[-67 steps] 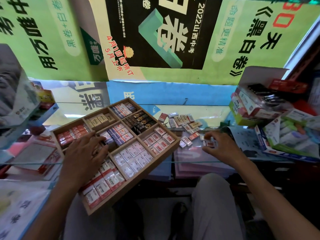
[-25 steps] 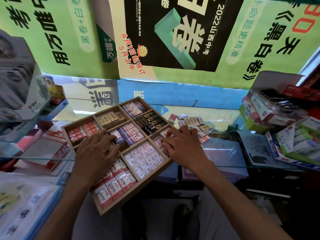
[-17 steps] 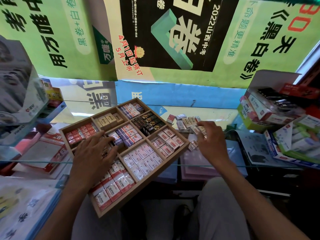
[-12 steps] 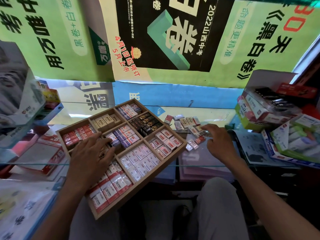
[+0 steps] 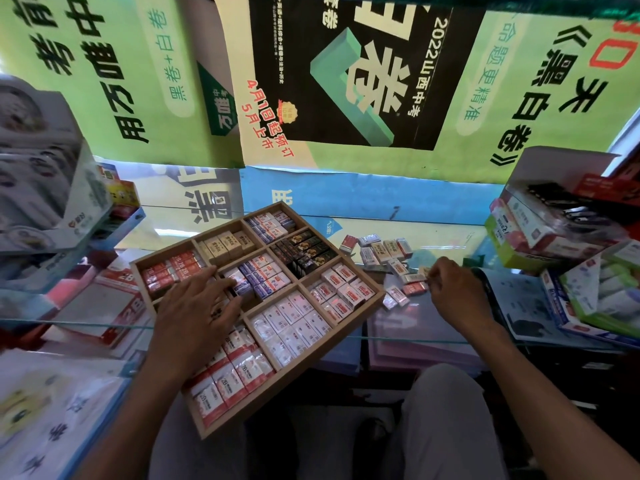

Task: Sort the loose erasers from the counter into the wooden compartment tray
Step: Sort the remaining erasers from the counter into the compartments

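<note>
The wooden compartment tray (image 5: pixel 194 238) lies at an angle on the glass counter, its sections filled with rows of wrapped erasers in red, beige, blue, black and white. My left hand (image 5: pixel 194 317) rests flat on the tray's left middle sections, fingers spread. Right of the tray lies a cluster of loose erasers (image 5: pixel 384 251). My right hand (image 5: pixel 457 292) is at the cluster's right edge, fingers curled, and pinches a small eraser (image 5: pixel 424 271) between thumb and fingertips.
Stacked stationery boxes (image 5: pixel 540 233) crowd the counter's right side, and packaged goods (image 5: pixel 52 188) pile up on the left. Posters cover the wall behind. The glass counter's front edge (image 5: pixel 415 337) runs just in front of my knees.
My right hand left the tray's right compartment, moved right to the loose erasers and curled its fingers on one. My left hand has stayed on the tray.
</note>
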The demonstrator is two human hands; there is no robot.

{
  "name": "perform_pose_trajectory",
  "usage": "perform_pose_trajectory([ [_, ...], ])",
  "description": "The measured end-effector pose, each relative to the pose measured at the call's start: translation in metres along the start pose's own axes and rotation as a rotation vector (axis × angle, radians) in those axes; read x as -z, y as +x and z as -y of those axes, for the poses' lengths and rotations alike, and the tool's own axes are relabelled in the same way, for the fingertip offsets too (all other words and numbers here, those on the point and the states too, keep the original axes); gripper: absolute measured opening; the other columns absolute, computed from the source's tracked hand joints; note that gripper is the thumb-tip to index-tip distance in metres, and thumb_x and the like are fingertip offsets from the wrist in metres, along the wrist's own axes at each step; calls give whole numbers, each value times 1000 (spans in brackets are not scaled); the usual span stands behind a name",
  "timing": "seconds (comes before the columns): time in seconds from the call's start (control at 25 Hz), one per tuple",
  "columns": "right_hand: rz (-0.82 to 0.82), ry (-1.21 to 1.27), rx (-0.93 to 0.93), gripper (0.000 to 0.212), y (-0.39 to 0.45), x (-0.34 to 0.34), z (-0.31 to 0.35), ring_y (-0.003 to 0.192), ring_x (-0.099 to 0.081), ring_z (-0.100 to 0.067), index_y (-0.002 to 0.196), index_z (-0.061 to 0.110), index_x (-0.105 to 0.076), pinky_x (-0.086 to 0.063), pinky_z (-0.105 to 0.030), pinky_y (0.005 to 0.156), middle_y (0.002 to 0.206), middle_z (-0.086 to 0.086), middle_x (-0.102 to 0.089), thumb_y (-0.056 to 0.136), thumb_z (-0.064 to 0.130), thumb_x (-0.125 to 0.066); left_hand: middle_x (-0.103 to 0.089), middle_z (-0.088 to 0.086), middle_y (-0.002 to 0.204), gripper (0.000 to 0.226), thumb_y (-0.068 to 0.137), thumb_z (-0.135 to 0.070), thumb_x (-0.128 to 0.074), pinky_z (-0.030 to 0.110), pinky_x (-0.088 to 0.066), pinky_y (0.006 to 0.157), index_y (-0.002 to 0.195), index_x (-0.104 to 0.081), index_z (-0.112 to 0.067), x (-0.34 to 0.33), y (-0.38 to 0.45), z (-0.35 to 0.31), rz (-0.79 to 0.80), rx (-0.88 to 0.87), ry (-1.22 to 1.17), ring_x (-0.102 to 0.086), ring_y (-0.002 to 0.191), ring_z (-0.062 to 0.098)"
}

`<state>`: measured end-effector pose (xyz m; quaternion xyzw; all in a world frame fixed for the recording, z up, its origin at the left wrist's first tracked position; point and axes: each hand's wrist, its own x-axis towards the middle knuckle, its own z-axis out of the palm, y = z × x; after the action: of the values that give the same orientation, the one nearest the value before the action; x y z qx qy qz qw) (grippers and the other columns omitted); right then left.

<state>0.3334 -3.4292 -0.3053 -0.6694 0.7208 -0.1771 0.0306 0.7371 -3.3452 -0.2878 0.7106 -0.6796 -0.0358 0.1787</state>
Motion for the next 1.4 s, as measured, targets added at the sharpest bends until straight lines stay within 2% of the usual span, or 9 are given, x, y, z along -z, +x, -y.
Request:
perform_pose_trajectory([
  [0.16,-87,303,-128,23,-4,2,-10,91,-58,-30,109,9,-62,-43,-35,74,102,-11,-60,89,20,-69,-43,5,149,75,81,-69,-22,50,-27,112,133,-56,-26,0,0,2,7,6,0,-38,136,25],
  [0.28,-184,469,-54,17,-6,19,13,84,-61,-22,101,17,-65,-48,-33,71,99,-6,-63,92,31,-65,-42,5,150,76,81,-70,-20,50,-26,113,133,-55,-27,-2,0,2,15,4,0,-36,138,25],
  [0.44,18,773,70,9,-1,48,93,65,-66,-16,96,29,-61,-54,-30,57,91,0,-66,90,29,-68,-44,5,149,74,83,-69,-21,49,-27,112,131,-57,-26,-2,-1,1,1,5,-8,-38,137,25],
  [0.6,201,662,299,25,15,47,165,62,-59,-9,97,24,-63,-47,-26,58,86,5,-64,79,22,-79,-44,3,149,72,83,-69,-21,51,-28,114,130,-58,-28,-2,-1,0,-6,10,-25,-38,138,24],
  [0.72,292,496,481,18,36,33,215,83,-57,-12,106,20,-66,-39,-23,72,96,5,-59,89,17,-69,-43,1,150,69,85,-68,-20,50,-27,114,131,-57,-31,-4,-1,4,-6,4,-23,-36,139,22],
  [0.84,370,476,521,24,55,16,252,91,-58,-14,118,17,-64,-44,-26,81,104,2,-61,93,16,-63,-42,1,150,68,87,-67,-19,49,-27,115,132,-55,-31,-6,-2,4,-4,3,-25,-36,139,22],
  [1.08,450,208,639,22,88,-22,296,101,-59,-17,106,17,-69,-41,-27,77,114,-3,-66,95,8,-53,-43,1,150,65,89,-64,-21,47,-25,117,132,-56,-32,-6,-3,5,-24,9,-31,-37,138,22],
  [1.28,389,179,672,14,94,-44,311,101,-59,-18,92,28,-66,-48,-35,82,110,1,-66,91,14,-60,-44,-1,149,59,90,-61,-24,45,-21,117,131,-56,-32,-6,-4,3,-40,9,-25,-37,138,20],
  [1.4,228,34,710,3,93,-54,307,100,-53,-21,91,23,-64,-45,-37,80,106,0,-61,89,22,-62,-42,-1,150,61,90,-62,-22,44,-18,118,132,-55,-33,-6,-3,4,-38,16,-24,-34,140,20],
])
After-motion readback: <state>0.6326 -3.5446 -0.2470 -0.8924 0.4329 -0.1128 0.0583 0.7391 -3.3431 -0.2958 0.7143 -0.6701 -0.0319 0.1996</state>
